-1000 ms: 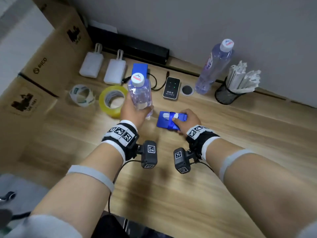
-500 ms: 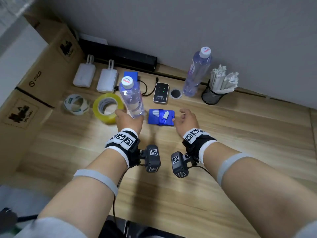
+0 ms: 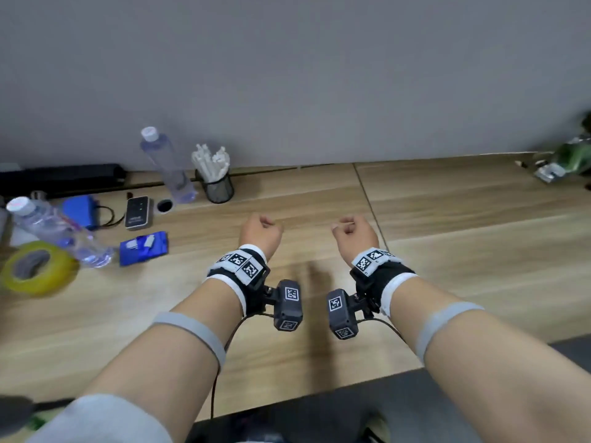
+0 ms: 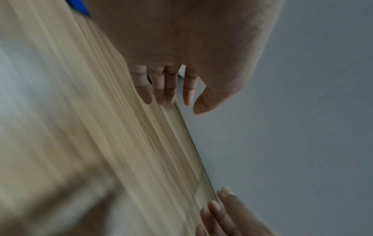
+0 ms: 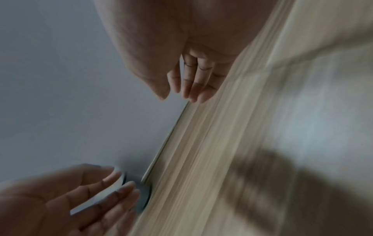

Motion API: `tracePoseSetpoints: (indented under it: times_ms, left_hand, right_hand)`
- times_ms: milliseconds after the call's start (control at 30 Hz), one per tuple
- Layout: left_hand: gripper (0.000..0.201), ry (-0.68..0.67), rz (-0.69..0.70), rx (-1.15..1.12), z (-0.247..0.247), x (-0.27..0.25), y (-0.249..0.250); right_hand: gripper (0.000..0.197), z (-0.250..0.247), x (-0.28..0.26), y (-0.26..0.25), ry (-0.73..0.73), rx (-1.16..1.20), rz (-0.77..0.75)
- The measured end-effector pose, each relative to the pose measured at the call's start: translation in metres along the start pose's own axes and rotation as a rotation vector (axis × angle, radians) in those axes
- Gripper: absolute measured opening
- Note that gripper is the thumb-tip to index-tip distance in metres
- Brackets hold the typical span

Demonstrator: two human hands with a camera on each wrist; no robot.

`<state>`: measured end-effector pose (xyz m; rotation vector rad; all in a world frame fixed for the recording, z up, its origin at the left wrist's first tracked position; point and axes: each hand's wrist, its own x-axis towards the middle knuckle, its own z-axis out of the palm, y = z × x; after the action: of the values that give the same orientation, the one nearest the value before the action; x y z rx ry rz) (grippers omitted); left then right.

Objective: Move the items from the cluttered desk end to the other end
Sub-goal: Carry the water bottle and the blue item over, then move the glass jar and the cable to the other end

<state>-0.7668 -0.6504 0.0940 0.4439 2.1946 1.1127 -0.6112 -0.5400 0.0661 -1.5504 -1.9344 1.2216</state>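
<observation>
My left hand (image 3: pixel 260 233) and right hand (image 3: pixel 353 233) hover side by side over the middle of the wooden desk (image 3: pixel 447 251), and both hold nothing. Their fingers hang relaxed in the left wrist view (image 4: pixel 167 86) and in the right wrist view (image 5: pixel 191 79). At the left end, apart from the hands, stand a clear water bottle (image 3: pixel 60 233), a blue packet (image 3: pixel 144 247) and a yellow tape roll (image 3: pixel 35 271). Behind them are a blue box (image 3: pixel 80 212), a black device (image 3: pixel 137 212), a second bottle (image 3: pixel 168 167) and a mesh cup of white sticks (image 3: pixel 217 187).
A long black bar (image 3: pixel 60 179) lies along the grey wall at the back left. A small black disc (image 3: pixel 165 206) sits beside the black device. A green and silver object (image 3: pixel 569 164) is at the far right end. Bare desk stretches to the right of the hands.
The left hand has let go of the water bottle and the right hand has left the blue packet. Both hands have moved right, empty, and the view has swung right.
</observation>
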Motion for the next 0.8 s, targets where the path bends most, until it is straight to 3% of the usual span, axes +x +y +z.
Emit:
tracePoseSetpoints:
  times_ms: [200, 367, 600, 800]
  left_hand:
    - [0.013, -0.212, 0.127, 0.033, 0.186, -0.097, 0.084]
    - [0.017, -0.368, 0.236, 0.022, 0.303, -0.156, 0.145]
    - [0.014, -0.443, 0.308, 0.019, 0.408, -0.18, 0.205]
    - [0.009, -0.489, 0.334, 0.025, 0.496, -0.172, 0.248]
  right_hand:
    - [0.023, -0.207, 0.003, 0.097, 0.2, 0.042, 0.061]
    - [0.022, -0.342, 0.003, 0.166, 0.333, 0.068, 0.131]
    - [0.016, -0.446, 0.021, 0.235, 0.444, 0.131, 0.209]
    - [0.009, -0.508, 0.071, 0.28, 0.453, 0.138, 0.262]
